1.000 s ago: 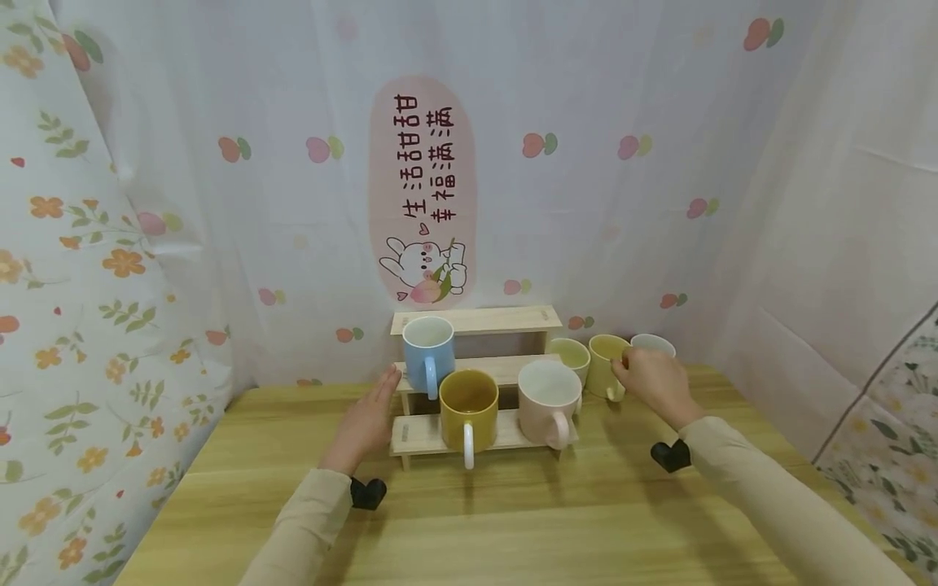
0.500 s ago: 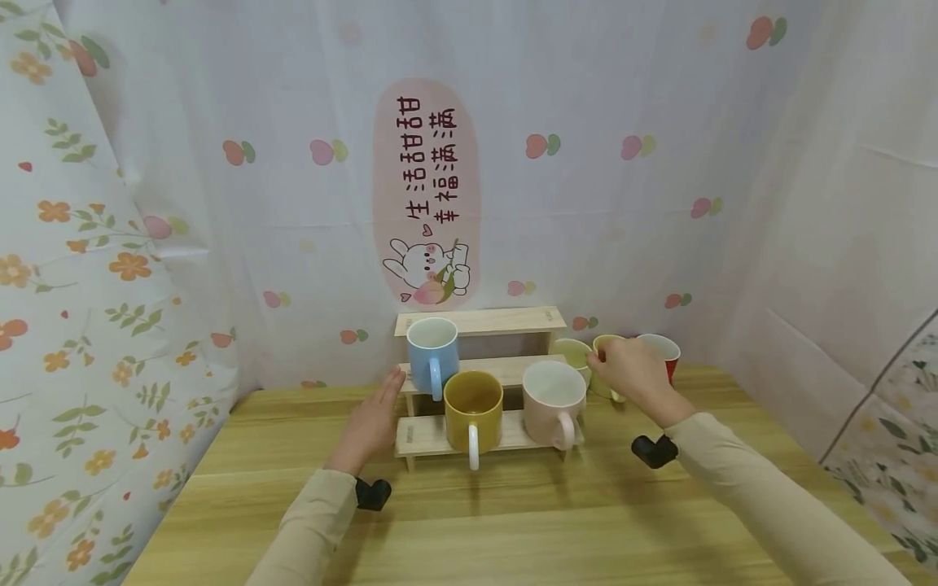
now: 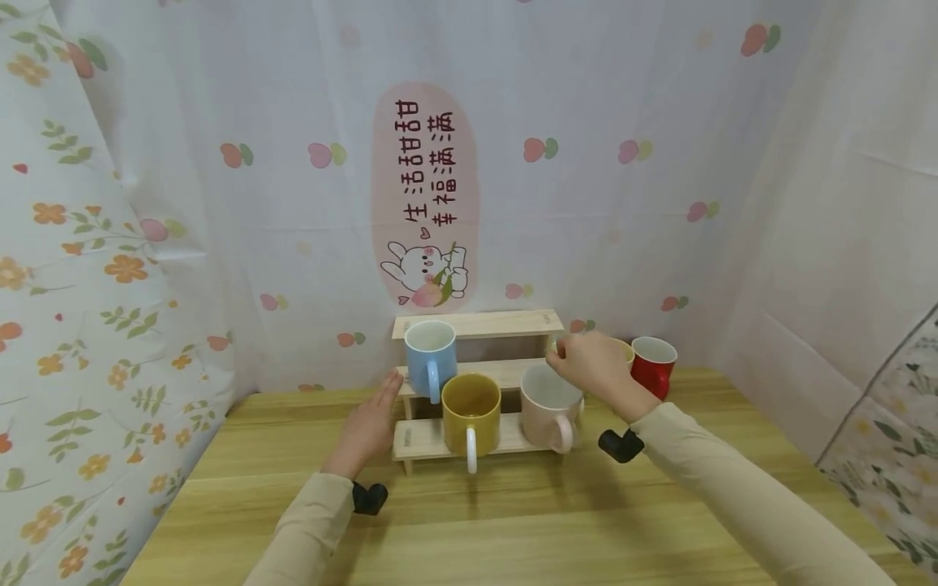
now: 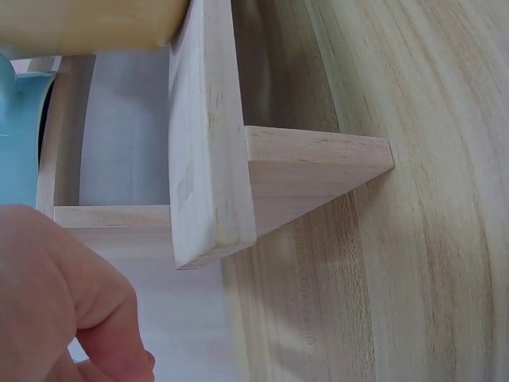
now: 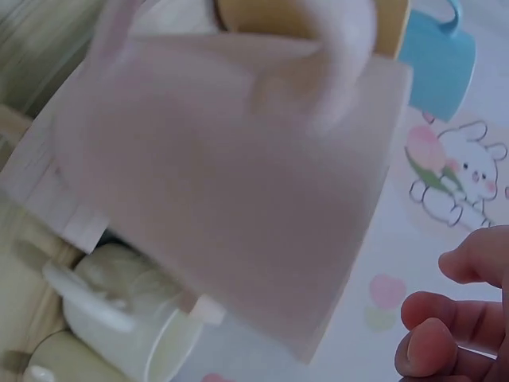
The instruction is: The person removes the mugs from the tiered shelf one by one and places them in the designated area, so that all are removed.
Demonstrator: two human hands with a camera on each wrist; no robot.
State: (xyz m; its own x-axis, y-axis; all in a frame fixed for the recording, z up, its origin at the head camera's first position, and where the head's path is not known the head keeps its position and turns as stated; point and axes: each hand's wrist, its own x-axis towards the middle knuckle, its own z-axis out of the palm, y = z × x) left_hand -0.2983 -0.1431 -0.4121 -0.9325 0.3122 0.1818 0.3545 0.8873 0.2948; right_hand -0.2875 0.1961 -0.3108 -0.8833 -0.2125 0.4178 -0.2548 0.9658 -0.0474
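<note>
My left hand (image 3: 370,425) lies along the left end of a tiered wooden rack (image 3: 432,437), its fingers fairly straight at the middle step. Close to it on that step is a blue mug (image 3: 431,358). A mustard mug (image 3: 471,417) and a pale pink mug (image 3: 548,411) stand on the lowest step. My right hand (image 3: 597,370) hovers above and behind the pink mug, partly covering it in the head view. Its fingers (image 5: 453,318) are loosely bent with nothing between them. A pale green mug (image 5: 131,310) beside the rack is mostly hidden by this hand in the head view.
Right of the rack, a red mug (image 3: 650,370) and a yellow-green mug (image 3: 628,352) stand on the wooden table (image 3: 469,537). The rack's top step (image 3: 479,324) holds no mug. Printed curtains (image 3: 615,228) hang behind and at both sides.
My right hand has moved left, from in front of the red mug, past the yellow-green mug, to above the pink and pale green mugs. The left hand stays by the rack.
</note>
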